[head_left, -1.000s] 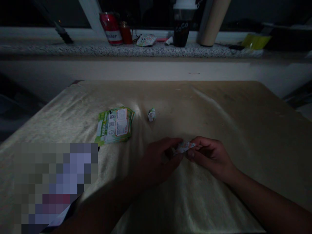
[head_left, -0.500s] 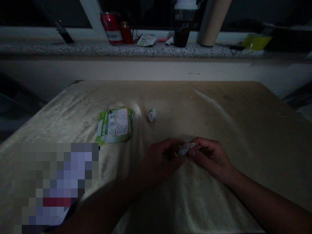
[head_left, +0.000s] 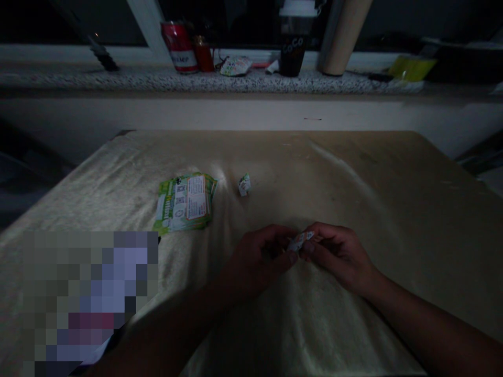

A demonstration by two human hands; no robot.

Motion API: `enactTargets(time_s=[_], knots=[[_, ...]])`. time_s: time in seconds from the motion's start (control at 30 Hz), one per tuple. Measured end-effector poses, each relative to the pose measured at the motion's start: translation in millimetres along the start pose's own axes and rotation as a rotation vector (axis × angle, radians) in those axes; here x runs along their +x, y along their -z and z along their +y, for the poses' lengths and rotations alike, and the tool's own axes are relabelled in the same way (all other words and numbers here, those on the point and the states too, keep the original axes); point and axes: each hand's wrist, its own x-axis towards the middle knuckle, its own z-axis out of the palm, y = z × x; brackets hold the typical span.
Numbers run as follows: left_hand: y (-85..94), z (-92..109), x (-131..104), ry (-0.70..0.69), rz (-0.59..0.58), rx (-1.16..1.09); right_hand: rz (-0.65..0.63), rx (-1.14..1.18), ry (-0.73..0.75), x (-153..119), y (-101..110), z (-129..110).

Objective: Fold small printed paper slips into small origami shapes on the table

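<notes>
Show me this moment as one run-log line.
left hand: holding paper piece | right hand: holding same piece | leaflet stack: on table

- Worktop (head_left: 314,173): covered in cloth-like material, creased, with a soft sheen.
- Windowsill (head_left: 137,81): speckled, stone-like.
- Can (head_left: 179,47): metal-looking.
- Folded piece (head_left: 301,241): paper-like, printed.
- Leaflets (head_left: 184,204): printed paper, smooth-looking.
</notes>
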Motion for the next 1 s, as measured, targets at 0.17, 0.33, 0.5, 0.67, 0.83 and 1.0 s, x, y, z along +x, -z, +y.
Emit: enactTargets(time_s=[0.17, 0.33, 0.5, 0.67, 0.83, 1.0], knots=[[0.3, -3.4, 0.3, 0.001, 0.012, 0.034, 0.003, -0.072, -0.002, -0.2, -0.1, 0.8], [-1.0, 1.7, 0.7, -0.01, 0.046, 0.119, 0.012, -0.148, -0.016, -1.1, 0.6, 3.3], [-5.0, 5.5, -0.1, -0.104, 0.162, 0.409, 0.029, -0.205, -0.03, -1.3, -1.4, 5.9], [-7.9, 5.2, -1.8, -0.203, 0.197, 0.529, 0.039, -0.178, -0.023, 0.2, -5.9, 4.6], [-7.6, 6.3, -2.5, -0.217, 0.208, 0.538, 0.022, -0.127, -0.044, 0.4, -6.5, 4.1], [-7.0, 4.6, -2.2, -0.205, 0.215, 0.551, 0.014, -0.079, -0.066, 0.2, -5.7, 5.7]])
